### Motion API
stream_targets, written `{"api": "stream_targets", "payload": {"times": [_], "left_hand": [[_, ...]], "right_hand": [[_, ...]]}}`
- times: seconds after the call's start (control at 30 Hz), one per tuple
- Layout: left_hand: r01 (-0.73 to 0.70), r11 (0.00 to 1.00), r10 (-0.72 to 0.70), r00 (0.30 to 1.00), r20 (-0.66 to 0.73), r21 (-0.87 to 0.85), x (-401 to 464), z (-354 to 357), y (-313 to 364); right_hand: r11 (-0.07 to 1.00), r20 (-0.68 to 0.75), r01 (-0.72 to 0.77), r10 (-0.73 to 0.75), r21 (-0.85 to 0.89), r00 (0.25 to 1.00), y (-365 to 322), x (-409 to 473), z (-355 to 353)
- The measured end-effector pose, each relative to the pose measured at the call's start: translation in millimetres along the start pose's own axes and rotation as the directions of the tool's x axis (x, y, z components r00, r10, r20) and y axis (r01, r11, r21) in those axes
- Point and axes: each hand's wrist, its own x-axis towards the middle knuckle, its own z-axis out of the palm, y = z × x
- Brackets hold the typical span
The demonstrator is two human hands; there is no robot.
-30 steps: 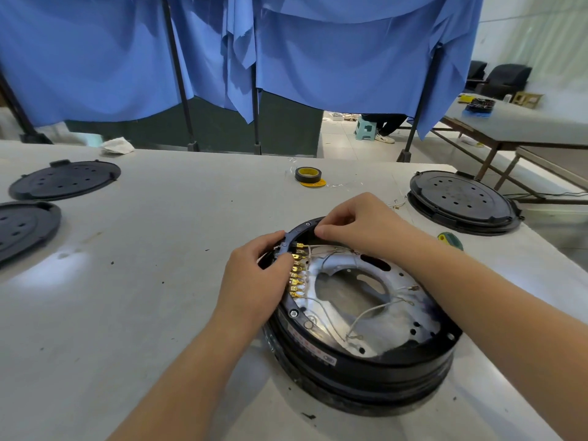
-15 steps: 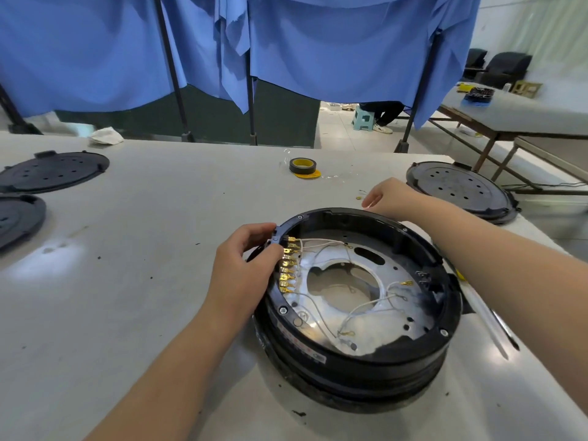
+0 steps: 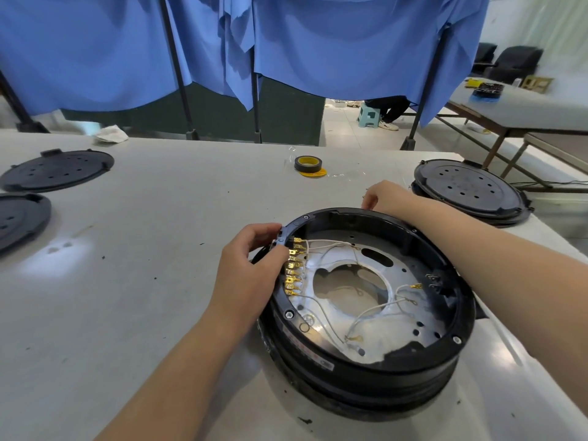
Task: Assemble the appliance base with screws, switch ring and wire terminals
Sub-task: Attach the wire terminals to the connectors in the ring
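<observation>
1. Since a second ago, the right hand (image 3: 383,197) has left the row of brass spade terminals (image 3: 293,269) and gone to the far side of the round black plastic appliance base (image 3: 366,354).
2. That base sits on the grey worktop (image 3: 133,281), nearest the person, with white wires (image 3: 375,311) loose over its silver metal plate (image 3: 391,338).
3. Left hand (image 3: 249,272) pinches the black switch ring (image 3: 459,305) at its left edge, beside the terminals.
4. Right hand's fingers curl beyond the far rim; whether they grasp anything I cannot tell.
5. Best practice, I judge: keep the ring steadied and wires clear while seating it.
6. Farther off lies a black-and-yellow tape roll (image 3: 307,163).
</observation>
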Motion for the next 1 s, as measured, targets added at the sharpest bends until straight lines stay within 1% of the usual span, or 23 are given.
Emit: {"api": "stream_targets", "payload": {"times": [0.07, 0.23, 0.33, 0.47, 0.57, 0.7, 1.0], "left_hand": [[0.002, 1.0, -0.002, 1.0, -0.006, -0.003, 0, 0, 0], [0.002, 1.0, -0.002, 1.0, -0.007, -0.001, 1, 0, -2], [0.0, 1.0, 0.0, 1.0, -0.009, 0.006, 1, -1, -4], [-0.005, 1.0, 0.005, 1.0, -0.005, 0.009, 1, -2, -4], [-0.012, 1.0, 0.012, 1.0, -0.005, 0.013, 1, -2, -4], [-0.014, 1.0, 0.014, 1.0, -0.005, 0.02, 2, -1, -5], [-0.019, 1.0, 0.019, 1.0, -0.004, 0.024, 2, -2, -5]], "right_hand": [[1.0, -0.032, 0.003, -0.003, -0.009, 0.999, 3, 0, 0], [0.998, 0.016, -0.018, 0.018, -0.054, 1.0, 2, 2, 0], [0.998, 0.016, -0.024, 0.025, -0.062, 1.0, 2, 3, 0], [0.998, -0.085, 0.01, -0.015, -0.059, 0.996, 8, 2, 0], [0.993, -0.037, 0.02, -0.025, -0.112, 0.999, 8, -1, -1], [0.994, 0.021, 0.017, -0.015, -0.107, 1.0, 0, -2, -4], [0.97, 0.073, -0.018, 0.037, -0.241, 0.997, -5, -4, -5]]}}
